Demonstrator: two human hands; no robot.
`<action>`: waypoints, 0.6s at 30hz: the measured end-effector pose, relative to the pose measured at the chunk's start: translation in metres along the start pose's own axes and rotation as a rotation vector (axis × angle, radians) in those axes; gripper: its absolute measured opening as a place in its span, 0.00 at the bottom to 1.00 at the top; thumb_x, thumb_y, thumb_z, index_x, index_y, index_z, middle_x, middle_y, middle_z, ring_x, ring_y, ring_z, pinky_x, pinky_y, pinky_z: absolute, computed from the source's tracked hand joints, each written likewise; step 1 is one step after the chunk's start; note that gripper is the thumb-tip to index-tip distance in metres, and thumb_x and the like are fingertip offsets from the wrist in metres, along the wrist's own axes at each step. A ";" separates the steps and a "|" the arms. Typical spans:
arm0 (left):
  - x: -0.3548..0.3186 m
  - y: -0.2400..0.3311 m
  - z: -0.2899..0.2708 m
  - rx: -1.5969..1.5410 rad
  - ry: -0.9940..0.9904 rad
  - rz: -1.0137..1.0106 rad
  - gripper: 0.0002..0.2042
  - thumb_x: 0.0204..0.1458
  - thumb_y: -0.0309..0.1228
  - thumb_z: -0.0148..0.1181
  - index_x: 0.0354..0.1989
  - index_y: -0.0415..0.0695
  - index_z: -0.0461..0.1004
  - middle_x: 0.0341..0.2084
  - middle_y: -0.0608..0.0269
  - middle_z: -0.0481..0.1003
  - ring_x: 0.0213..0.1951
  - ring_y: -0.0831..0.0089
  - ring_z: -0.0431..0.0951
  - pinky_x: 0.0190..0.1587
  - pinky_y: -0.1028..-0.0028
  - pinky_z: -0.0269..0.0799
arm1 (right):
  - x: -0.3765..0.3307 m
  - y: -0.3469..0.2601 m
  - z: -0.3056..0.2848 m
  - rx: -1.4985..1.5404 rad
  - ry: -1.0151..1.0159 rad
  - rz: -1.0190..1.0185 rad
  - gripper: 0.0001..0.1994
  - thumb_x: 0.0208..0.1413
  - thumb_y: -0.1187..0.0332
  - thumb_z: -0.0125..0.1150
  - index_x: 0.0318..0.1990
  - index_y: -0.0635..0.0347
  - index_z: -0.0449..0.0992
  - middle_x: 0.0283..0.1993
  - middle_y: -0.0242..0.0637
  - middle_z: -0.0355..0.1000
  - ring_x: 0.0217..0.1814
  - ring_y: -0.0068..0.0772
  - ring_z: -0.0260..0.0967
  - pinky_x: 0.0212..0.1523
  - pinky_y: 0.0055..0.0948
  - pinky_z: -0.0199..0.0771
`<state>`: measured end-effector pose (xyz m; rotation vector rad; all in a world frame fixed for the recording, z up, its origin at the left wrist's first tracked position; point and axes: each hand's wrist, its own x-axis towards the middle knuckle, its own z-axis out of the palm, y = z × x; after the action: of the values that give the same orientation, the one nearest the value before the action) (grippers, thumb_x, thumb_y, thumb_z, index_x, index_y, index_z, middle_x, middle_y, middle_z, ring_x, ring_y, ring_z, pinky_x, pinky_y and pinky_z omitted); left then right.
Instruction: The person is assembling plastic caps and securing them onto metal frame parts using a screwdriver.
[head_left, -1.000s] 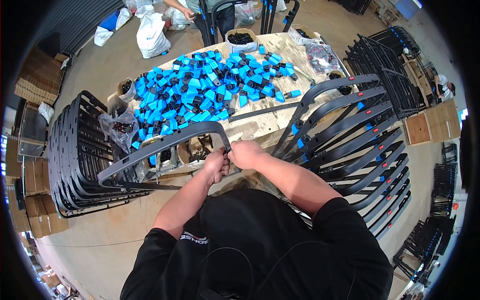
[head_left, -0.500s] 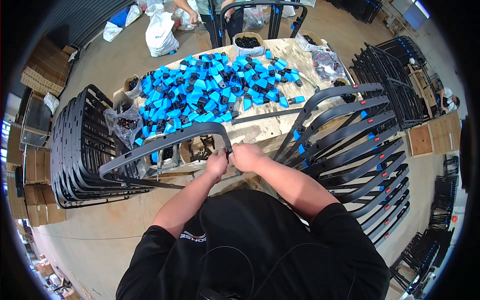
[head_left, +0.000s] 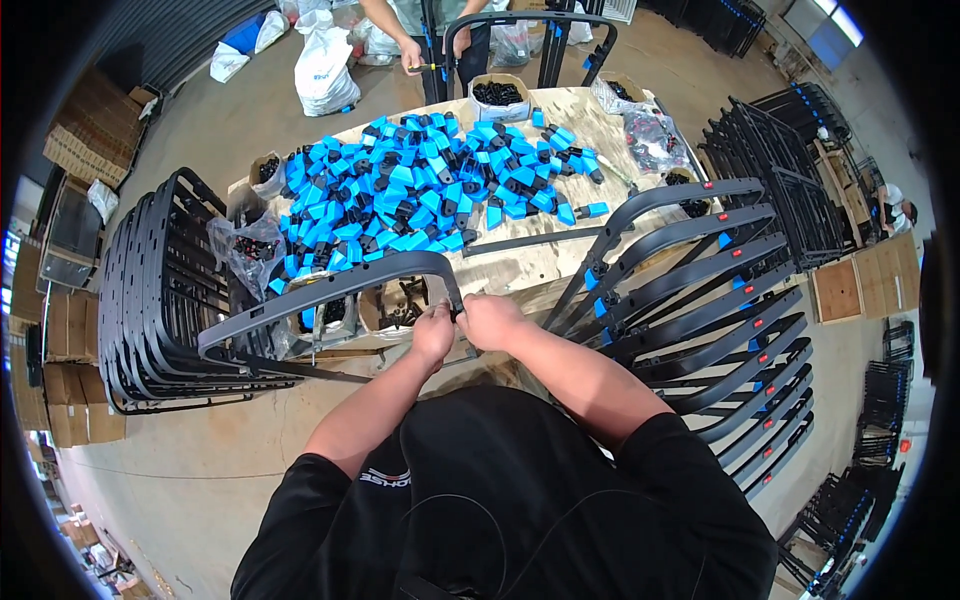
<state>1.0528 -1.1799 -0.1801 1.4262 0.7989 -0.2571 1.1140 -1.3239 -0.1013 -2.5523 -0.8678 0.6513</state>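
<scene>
A dark grey bent metal frame (head_left: 340,285) lies across the near left part of the table, its curved corner towards the middle. Both hands meet at the frame's short downturned end. My left hand (head_left: 433,334) is closed around it from the left. My right hand (head_left: 490,321) is closed against the same end from the right, its fingertips mostly hidden. Any small part between the hands cannot be made out. Just beyond them stands an open box of small dark parts (head_left: 370,307). A large heap of blue and black plastic pieces (head_left: 400,180) covers the tabletop (head_left: 515,265).
Similar frames stand stacked at the left (head_left: 135,300), and more with red and blue bits fan out at the right (head_left: 700,330). Across the table, a co-worker's hands (head_left: 411,55) are at another upright frame (head_left: 530,17). A box of black parts (head_left: 498,95) sits at the far edge.
My hands stay closed at the frame's end, with only slight movement. The co-worker's hand on the left of their frame has come lower and closer to it. The whole view has shifted slightly.
</scene>
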 end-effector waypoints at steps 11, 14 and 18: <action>-0.027 0.035 -0.004 -0.256 -0.219 -0.266 0.09 0.66 0.36 0.46 0.33 0.49 0.65 0.21 0.70 0.62 0.17 0.79 0.57 0.17 0.75 0.50 | -0.001 0.003 0.002 0.001 0.018 0.012 0.18 0.62 0.57 0.53 0.41 0.67 0.77 0.40 0.55 0.80 0.45 0.56 0.79 0.48 0.50 0.78; -0.027 0.034 0.002 -0.126 -0.032 -0.129 0.07 0.66 0.33 0.46 0.33 0.50 0.64 0.21 0.70 0.62 0.16 0.79 0.56 0.17 0.75 0.50 | -0.001 0.004 0.004 0.002 0.017 0.017 0.18 0.62 0.57 0.53 0.41 0.67 0.77 0.40 0.55 0.80 0.45 0.56 0.79 0.48 0.49 0.78; -0.024 0.028 -0.004 -0.415 -0.192 -0.102 0.06 0.65 0.31 0.47 0.33 0.50 0.64 0.21 0.71 0.62 0.16 0.80 0.56 0.17 0.75 0.50 | -0.003 0.002 0.003 0.000 0.029 0.008 0.18 0.62 0.58 0.52 0.41 0.67 0.77 0.39 0.55 0.80 0.45 0.56 0.79 0.47 0.49 0.78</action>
<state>1.0513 -1.1789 -0.1429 0.9575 0.7183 -0.2834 1.1115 -1.3270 -0.1040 -2.5598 -0.8487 0.6153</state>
